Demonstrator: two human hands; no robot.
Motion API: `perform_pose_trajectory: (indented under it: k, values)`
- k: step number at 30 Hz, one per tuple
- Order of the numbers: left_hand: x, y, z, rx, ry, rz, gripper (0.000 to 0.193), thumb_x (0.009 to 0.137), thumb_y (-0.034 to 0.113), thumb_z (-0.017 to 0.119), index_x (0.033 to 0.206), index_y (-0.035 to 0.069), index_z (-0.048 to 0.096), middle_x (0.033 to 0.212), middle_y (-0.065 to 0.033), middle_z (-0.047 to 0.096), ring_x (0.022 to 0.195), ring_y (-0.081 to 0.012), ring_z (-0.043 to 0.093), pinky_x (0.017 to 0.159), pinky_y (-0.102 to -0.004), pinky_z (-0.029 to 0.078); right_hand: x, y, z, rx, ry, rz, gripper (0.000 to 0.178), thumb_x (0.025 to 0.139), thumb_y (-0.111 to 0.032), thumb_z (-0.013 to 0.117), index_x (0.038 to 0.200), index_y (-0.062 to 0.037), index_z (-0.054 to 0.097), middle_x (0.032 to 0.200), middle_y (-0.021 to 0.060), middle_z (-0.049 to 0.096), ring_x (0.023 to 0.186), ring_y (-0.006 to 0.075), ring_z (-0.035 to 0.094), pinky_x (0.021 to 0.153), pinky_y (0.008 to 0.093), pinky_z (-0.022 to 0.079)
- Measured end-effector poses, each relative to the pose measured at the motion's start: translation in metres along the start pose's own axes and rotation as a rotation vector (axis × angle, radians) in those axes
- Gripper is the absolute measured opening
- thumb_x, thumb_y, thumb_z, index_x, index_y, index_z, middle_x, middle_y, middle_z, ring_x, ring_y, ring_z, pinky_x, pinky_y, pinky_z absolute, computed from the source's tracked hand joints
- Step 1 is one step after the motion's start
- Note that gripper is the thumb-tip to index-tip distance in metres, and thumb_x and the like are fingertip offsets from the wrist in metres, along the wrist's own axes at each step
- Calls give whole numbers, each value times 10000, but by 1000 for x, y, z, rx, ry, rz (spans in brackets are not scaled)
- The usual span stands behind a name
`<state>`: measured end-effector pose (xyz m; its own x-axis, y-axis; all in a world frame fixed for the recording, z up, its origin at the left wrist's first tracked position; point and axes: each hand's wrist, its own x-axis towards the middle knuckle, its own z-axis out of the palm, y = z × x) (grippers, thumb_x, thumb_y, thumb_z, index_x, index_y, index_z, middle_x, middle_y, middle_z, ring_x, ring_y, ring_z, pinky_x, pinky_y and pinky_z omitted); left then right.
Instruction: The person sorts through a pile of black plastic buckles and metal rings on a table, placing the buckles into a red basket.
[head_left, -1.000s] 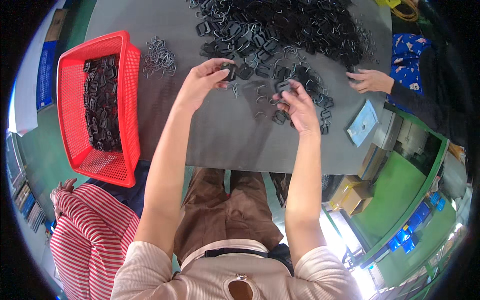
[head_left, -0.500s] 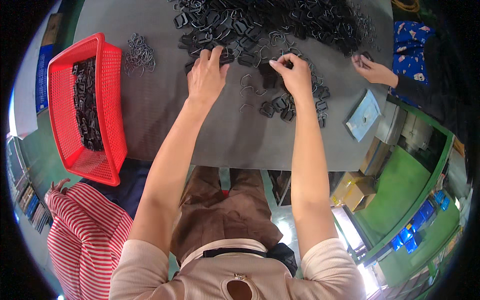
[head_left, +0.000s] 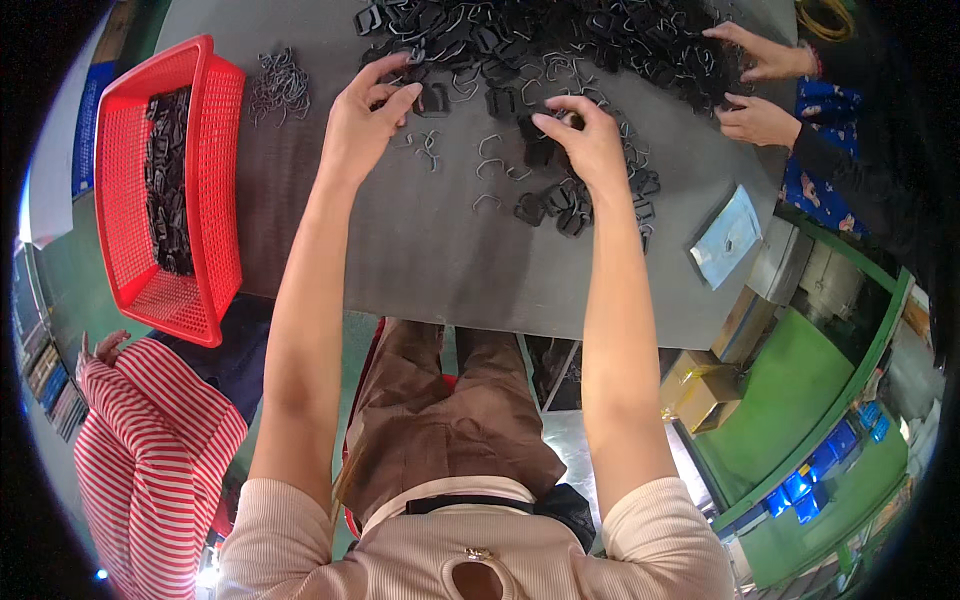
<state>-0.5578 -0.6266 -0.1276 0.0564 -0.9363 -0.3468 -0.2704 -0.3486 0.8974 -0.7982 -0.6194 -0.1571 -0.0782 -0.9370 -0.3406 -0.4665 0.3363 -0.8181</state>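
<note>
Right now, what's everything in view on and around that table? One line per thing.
black plastic buckles: a big heap, too many to count, black, far middle of the table
bent wire clips: several loose, grey, between the two hands
wire clip bundle: one pile, grey, beside the basket
basket: one, red, left table edge, holding black buckles
table: one, dark grey top
small plastic bag: one, pale blue, right table edge
cardboard boxes: two or so, yellow-brown, on the floor at right
co-worker's hands: two, upper right, at the heap
striped sleeve: one, red and white, lower left
left hand: fingers spread, over the clips at the heap's edge
right hand: curled over buckles
</note>
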Motion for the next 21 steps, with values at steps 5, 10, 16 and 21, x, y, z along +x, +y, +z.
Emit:
perform_pose_trajectory:
  k: [5,10,16,21]
  values:
    - [-4,-19,-15,-755,-356,-168,288,864,233,512,1079,44,544,843,-25,548,710,-80,490,590,-253,413,0,-34,26,-491,18,-179,425,644,-292,732,960,-68,555,937,123,613,897,290,581,735,383,455]
    - [-19,-10,12,-836,-346,-325,193,841,269,539,897,91,585,838,-6,574,698,-84,521,574,-231,392,24,-35,38,-610,-126,-212,343,645,-255,725,885,-68,567,898,97,608,788,275,585,677,356,459]
    - [-32,-9,93,256,-63,51,362,718,274,670,984,51,569,703,-53,540,659,-166,539,565,-304,426,2,-15,-37,677,-410,72,125,735,-149,657,769,-81,558,774,3,569,633,96,516,520,198,366]
    - [-21,-14,124,572,125,329,484,640,294,727,1011,70,511,836,-98,571,749,-294,574,636,-380,460,-16,-12,-50,592,-263,134,141,719,-139,662,803,-63,579,704,-13,554,614,82,507,510,211,379]
